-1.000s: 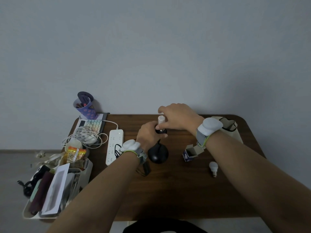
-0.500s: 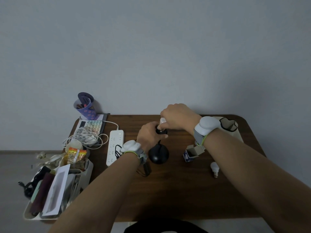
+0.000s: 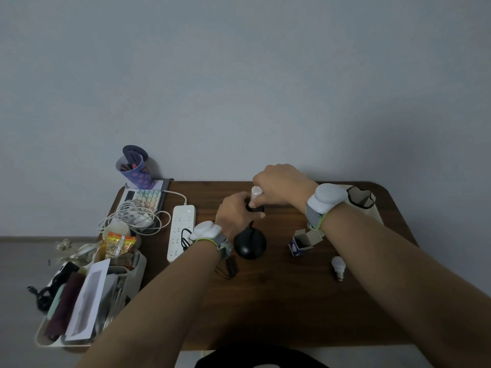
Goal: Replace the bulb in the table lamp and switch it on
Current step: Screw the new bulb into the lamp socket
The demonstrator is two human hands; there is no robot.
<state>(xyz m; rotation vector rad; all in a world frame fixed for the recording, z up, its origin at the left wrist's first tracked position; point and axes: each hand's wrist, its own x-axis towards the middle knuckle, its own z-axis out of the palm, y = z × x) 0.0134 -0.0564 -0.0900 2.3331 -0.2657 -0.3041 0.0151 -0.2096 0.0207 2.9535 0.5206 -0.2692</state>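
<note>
We are fitting the bulb (image 3: 256, 193).
Left hand (image 3: 233, 213) is gripping the lamp socket (image 3: 254, 207), right hand (image 3: 279, 184) is pinching the bulb; switching on is remaining.

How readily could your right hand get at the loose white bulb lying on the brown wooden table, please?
Probably readily: the loose white bulb lies uncovered on the brown wooden table beside the right forearm, but the right hand must first release its grip on the small bulb at the black lamp.

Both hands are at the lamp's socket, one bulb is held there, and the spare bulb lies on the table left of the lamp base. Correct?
Not quite. In the head view the spare bulb lies right of the lamp base, near the open box. The left hand and right hand are at the socket.
</note>
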